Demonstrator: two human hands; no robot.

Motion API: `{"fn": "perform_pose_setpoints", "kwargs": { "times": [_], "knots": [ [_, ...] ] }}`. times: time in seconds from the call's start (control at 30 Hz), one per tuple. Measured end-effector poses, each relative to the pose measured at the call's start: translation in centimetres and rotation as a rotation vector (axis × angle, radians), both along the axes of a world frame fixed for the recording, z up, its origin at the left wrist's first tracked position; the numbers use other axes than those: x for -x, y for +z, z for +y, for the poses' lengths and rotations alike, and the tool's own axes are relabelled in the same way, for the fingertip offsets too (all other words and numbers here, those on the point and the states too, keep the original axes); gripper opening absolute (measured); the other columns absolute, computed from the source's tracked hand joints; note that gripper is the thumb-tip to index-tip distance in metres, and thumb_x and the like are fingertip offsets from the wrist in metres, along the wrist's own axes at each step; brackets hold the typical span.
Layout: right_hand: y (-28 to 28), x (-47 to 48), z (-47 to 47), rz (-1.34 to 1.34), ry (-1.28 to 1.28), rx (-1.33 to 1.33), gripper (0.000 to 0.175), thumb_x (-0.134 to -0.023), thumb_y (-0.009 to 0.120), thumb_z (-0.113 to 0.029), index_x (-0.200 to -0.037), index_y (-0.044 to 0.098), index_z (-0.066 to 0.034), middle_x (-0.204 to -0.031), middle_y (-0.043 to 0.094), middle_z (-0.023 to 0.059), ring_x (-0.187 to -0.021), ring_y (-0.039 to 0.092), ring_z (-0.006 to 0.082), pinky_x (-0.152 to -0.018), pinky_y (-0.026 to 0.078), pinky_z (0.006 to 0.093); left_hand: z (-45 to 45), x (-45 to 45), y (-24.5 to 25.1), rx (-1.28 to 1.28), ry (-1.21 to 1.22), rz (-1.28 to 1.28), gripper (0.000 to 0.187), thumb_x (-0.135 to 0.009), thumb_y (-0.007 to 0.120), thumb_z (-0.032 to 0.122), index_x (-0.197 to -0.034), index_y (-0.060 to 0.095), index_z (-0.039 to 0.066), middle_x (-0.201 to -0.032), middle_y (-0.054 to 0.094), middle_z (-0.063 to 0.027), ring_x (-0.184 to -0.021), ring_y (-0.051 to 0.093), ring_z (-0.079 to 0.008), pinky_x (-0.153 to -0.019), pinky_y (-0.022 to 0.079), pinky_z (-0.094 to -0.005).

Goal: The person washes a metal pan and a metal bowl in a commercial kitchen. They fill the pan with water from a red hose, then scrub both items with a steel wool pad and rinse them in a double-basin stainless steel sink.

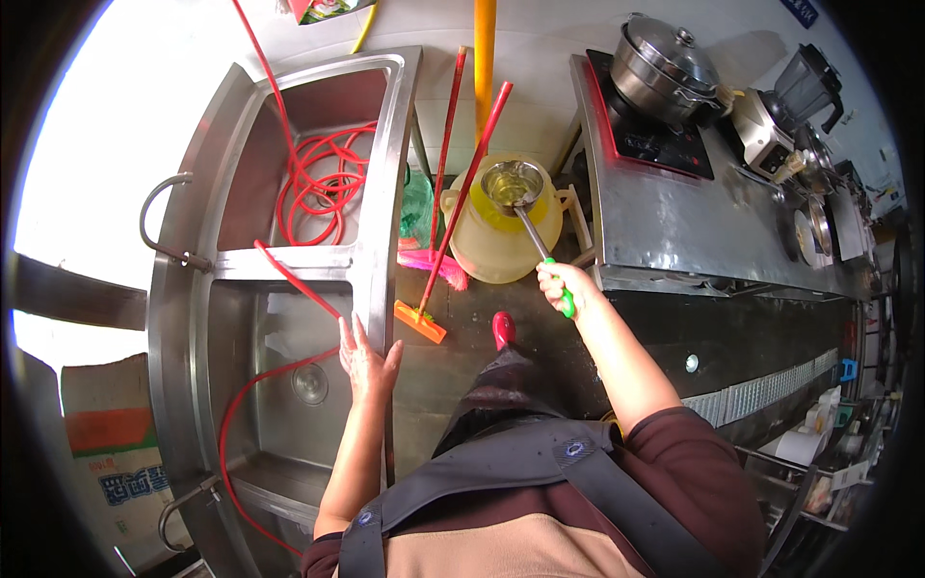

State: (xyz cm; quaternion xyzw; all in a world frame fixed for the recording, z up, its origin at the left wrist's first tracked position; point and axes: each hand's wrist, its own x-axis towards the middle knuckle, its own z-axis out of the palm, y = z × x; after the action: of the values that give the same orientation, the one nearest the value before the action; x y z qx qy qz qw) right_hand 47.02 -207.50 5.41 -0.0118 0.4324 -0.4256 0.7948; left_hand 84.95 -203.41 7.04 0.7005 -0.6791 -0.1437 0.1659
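My right hand (567, 285) grips the green handle of a metal ladle (533, 233). The ladle's round bowl (512, 185) holds a yellowish liquid and is over the mouth of a large pale plastic barrel (498, 253). Yellow shows inside the barrel around the bowl. My left hand (367, 361) rests at the front rim of a stainless steel sink (372, 289), fingers spread. A red hose (296, 282) passes by its fingertips; whether they touch it, I cannot tell. More of the hose lies coiled in the far basin.
An orange-headed brush (420, 321) and a pink broom (433, 264) stand between sink and barrel. A yellow pole (485, 65) rises behind. On the right, a steel table (650, 231) bears a lidded pot (661, 72) on an induction cooker (643, 148).
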Motion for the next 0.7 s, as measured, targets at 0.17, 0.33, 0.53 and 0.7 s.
{"fn": "perform_pose_setpoints", "kwargs": {
  "times": [0.17,0.33,0.53,0.7],
  "knots": [
    [0.1,-0.8,1.0,-0.161,-0.109,-0.047,0.014,-0.093,0.053,-0.016,-0.085,0.046,-0.0063,-0.063,0.043,-0.0061,-0.043,0.040,-0.0006,-0.031,0.028,0.0143,7.5,-0.8,0.8,-0.106,-0.040,-0.083,0.089,-0.075,0.072,0.030,-0.144,0.021,0.004,-0.148,0.018,-0.0226,-0.138,0.017,-0.0374,-0.108,0.018,-0.0574],
    [0.4,-1.1,3.1,-0.260,-0.158,-0.055,0.013,-0.093,0.052,-0.010,-0.089,0.043,-0.0003,-0.068,0.044,-0.0003,-0.047,0.041,0.0011,-0.037,0.035,0.0136,13.1,-2.2,0.2,-0.132,0.003,-0.202,0.091,-0.072,0.073,0.026,-0.144,0.021,0.004,-0.148,0.019,-0.0221,-0.139,0.017,-0.0370,-0.108,0.019,-0.0568],
    [1.2,-0.3,6.9,-0.341,-0.123,-0.068,0.013,-0.094,0.050,-0.010,-0.092,0.043,0.0008,-0.070,0.044,0.0001,-0.049,0.042,0.0014,-0.037,0.036,0.0142,15.3,-3.2,-1.4,-0.012,0.115,-0.265,0.078,-0.077,0.067,0.022,-0.141,0.028,0.000,-0.144,0.029,-0.0232,-0.131,0.031,-0.0383,-0.105,0.028,-0.0481],
    [1.6,-0.5,10.0,-0.430,-0.116,-0.043,0.014,-0.093,0.049,-0.008,-0.082,0.041,-0.0058,-0.067,0.042,-0.0021,-0.048,0.041,0.0009,-0.039,0.037,0.0140,15.1,-2.8,-1.4,-0.062,0.151,-0.313,0.074,-0.080,0.063,0.021,-0.142,0.027,0.001,-0.146,0.028,-0.0214,-0.130,0.032,-0.0363,-0.106,0.029,-0.0452]
  ]
}}
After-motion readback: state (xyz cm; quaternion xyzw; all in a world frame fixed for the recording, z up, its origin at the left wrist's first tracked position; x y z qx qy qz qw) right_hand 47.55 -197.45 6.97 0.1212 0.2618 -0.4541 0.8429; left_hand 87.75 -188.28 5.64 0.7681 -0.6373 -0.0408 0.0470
